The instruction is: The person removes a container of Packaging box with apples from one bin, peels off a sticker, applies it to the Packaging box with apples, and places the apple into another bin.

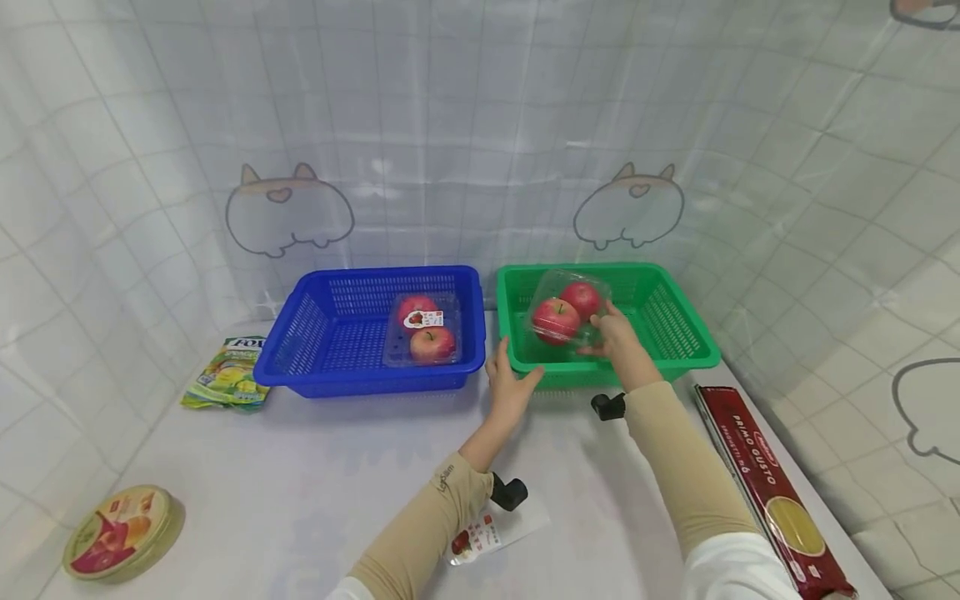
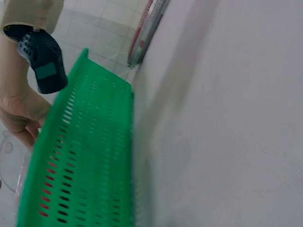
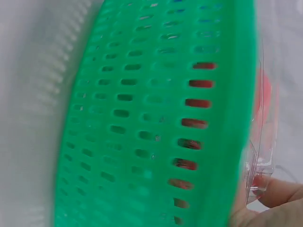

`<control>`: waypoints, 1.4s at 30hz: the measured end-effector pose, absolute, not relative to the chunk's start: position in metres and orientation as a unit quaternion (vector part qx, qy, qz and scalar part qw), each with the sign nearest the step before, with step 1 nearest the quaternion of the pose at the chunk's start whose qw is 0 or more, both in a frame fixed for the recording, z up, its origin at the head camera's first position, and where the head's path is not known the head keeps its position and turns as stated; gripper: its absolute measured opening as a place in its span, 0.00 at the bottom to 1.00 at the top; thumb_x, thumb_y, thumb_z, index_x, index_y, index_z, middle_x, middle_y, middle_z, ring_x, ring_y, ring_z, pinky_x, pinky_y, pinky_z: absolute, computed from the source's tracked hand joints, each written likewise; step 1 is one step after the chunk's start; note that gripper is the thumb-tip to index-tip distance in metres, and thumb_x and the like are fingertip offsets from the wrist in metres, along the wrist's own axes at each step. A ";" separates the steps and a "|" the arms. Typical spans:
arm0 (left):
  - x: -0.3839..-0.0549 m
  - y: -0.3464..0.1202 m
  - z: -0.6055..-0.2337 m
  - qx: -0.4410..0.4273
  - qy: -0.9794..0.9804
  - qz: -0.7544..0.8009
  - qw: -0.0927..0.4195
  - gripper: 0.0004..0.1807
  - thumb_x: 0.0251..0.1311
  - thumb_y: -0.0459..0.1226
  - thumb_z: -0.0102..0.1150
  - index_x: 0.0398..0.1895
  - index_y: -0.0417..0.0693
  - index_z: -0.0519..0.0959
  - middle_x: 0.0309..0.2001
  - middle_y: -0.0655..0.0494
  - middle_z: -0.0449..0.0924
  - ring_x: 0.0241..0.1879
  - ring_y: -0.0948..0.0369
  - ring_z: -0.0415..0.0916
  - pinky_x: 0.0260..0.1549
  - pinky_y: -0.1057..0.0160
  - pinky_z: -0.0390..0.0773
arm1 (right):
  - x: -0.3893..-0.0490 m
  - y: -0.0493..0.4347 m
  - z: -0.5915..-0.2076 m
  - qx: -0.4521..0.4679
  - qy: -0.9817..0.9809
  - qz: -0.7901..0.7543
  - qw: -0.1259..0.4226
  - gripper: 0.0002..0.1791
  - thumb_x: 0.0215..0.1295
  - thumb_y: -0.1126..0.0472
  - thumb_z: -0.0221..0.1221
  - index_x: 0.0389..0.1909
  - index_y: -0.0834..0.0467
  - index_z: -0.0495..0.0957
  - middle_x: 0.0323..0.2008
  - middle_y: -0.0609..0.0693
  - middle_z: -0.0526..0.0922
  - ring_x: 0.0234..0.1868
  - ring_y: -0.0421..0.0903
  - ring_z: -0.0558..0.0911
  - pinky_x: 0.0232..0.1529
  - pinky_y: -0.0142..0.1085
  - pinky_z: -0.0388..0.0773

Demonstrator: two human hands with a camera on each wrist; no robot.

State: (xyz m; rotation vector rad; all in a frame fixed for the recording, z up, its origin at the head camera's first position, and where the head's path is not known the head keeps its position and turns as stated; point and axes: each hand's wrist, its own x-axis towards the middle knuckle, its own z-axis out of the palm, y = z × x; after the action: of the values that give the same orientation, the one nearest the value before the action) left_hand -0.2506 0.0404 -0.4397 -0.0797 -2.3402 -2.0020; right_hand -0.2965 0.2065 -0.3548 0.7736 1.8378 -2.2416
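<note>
My right hand (image 1: 618, 337) pinches the right edge of a clear plastic clamshell box (image 1: 546, 283) that holds two red apples (image 1: 557, 321). The box sits tilted within the green basket (image 1: 682, 329), overlapping its inside in the head view. In the right wrist view, thumb and fingers (image 3: 279, 201) grip the box's corner just beyond the basket's rim. At the basket's front left corner, my left hand (image 1: 512, 385) touches the rim with its fingers spread and fairly straight. Red shows through slots of the green wall (image 2: 102, 137) in the left wrist view.
Left of the green basket stands a blue basket (image 1: 360, 385) containing another clear box with two apples (image 1: 432, 343). Around them lie a FOX'S candy bag (image 1: 228, 375), a round tub (image 1: 120, 533), a red spaghetti pack (image 1: 772, 483) and, under my left forearm, a small printed packet (image 1: 487, 537).
</note>
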 end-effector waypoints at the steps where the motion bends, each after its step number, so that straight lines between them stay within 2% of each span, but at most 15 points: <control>1: -0.250 0.041 -0.437 -0.024 -0.760 -0.649 0.028 0.44 0.55 0.42 0.61 0.72 0.53 0.48 0.68 0.40 0.44 0.66 0.44 0.48 0.59 0.41 0.58 | -0.293 0.205 -0.350 0.258 0.609 -0.747 0.068 0.35 0.72 0.66 0.39 0.72 0.39 0.36 0.73 0.51 0.32 0.70 0.64 0.38 0.58 0.54 0.64; 7: -0.244 0.044 -0.420 -0.041 -0.761 -0.646 0.050 0.45 0.55 0.45 0.61 0.72 0.55 0.48 0.71 0.42 0.37 0.69 0.43 0.39 0.59 0.38 0.56 | -0.286 0.205 -0.346 0.242 0.581 -0.775 0.057 0.35 0.72 0.64 0.39 0.71 0.36 0.36 0.72 0.49 0.25 0.70 0.62 0.37 0.57 0.54 0.65; 14: -0.241 0.044 -0.404 -0.087 -0.737 -0.664 0.088 0.46 0.57 0.43 0.60 0.73 0.58 0.43 0.71 0.46 0.38 0.69 0.47 0.41 0.60 0.39 0.54 | -0.277 0.193 -0.344 0.222 0.510 -0.828 0.069 0.35 0.72 0.64 0.38 0.70 0.32 0.36 0.73 0.44 0.33 0.71 0.59 0.39 0.60 0.56 0.60; 21: -0.246 0.041 -0.394 -0.077 -0.683 -0.724 0.056 0.47 0.60 0.44 0.56 0.73 0.57 0.36 0.71 0.48 0.37 0.68 0.49 0.45 0.62 0.47 0.58 | -0.261 0.168 -0.338 0.204 0.492 -0.845 0.046 0.36 0.72 0.65 0.40 0.71 0.34 0.37 0.73 0.45 0.32 0.71 0.60 0.36 0.58 0.58 0.60; 28: -0.247 0.040 -0.392 -0.040 -0.683 -0.726 0.069 0.46 0.60 0.46 0.56 0.73 0.57 0.38 0.70 0.47 0.41 0.69 0.51 0.44 0.62 0.43 0.54 | -0.246 0.145 -0.337 0.203 0.495 -0.845 0.007 0.37 0.71 0.66 0.41 0.71 0.33 0.38 0.73 0.49 0.34 0.71 0.59 0.36 0.55 0.58 0.64; 31: -0.245 0.038 -0.391 -0.029 -0.673 -0.735 0.081 0.46 0.59 0.45 0.57 0.72 0.57 0.38 0.69 0.46 0.42 0.68 0.51 0.45 0.62 0.44 0.54 | -0.239 0.136 -0.338 0.198 0.506 -0.840 -0.005 0.37 0.71 0.66 0.42 0.71 0.34 0.38 0.73 0.49 0.37 0.71 0.58 0.41 0.51 0.55 0.70; 36: -0.242 0.035 -0.390 -0.007 -0.646 -0.756 0.100 0.45 0.58 0.40 0.58 0.71 0.60 0.40 0.65 0.42 0.44 0.63 0.49 0.54 0.59 0.50 0.64 | -0.229 0.125 -0.340 0.181 0.537 -0.824 -0.022 0.37 0.71 0.65 0.43 0.72 0.36 0.38 0.70 0.50 0.44 0.68 0.53 0.50 0.40 0.47 0.79; 38: -0.241 0.034 -0.389 -0.001 -0.635 -0.765 0.105 0.44 0.57 0.39 0.59 0.70 0.61 0.42 0.63 0.41 0.44 0.60 0.47 0.59 0.55 0.52 0.69 | -0.226 0.123 -0.342 0.172 0.545 -0.820 -0.026 0.37 0.71 0.65 0.43 0.72 0.37 0.37 0.68 0.51 0.48 0.64 0.51 0.56 0.36 0.44 0.81; 40: -0.240 0.032 -0.388 0.004 -0.628 -0.771 0.106 0.44 0.56 0.38 0.59 0.70 0.61 0.43 0.63 0.41 0.44 0.58 0.46 0.62 0.52 0.55 0.72 | -0.225 0.122 -0.345 0.163 0.550 -0.818 -0.032 0.38 0.70 0.65 0.44 0.72 0.38 0.38 0.64 0.53 0.52 0.55 0.50 0.61 0.34 0.43 0.81; 42: -0.239 0.030 -0.387 0.008 -0.624 -0.774 0.103 0.43 0.56 0.37 0.59 0.70 0.62 0.44 0.62 0.41 0.44 0.55 0.46 0.66 0.45 0.57 0.76 | -0.223 0.122 -0.348 0.155 0.558 -0.814 -0.032 0.38 0.70 0.64 0.45 0.72 0.40 0.38 0.62 0.55 0.53 0.51 0.49 0.62 0.35 0.44 0.81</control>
State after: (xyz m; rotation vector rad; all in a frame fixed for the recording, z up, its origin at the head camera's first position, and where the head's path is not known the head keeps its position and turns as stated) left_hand -0.2388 0.0301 -0.3872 0.0227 -1.8422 -2.2850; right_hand -0.2232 0.1224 -0.3479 0.4985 1.7915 -2.6120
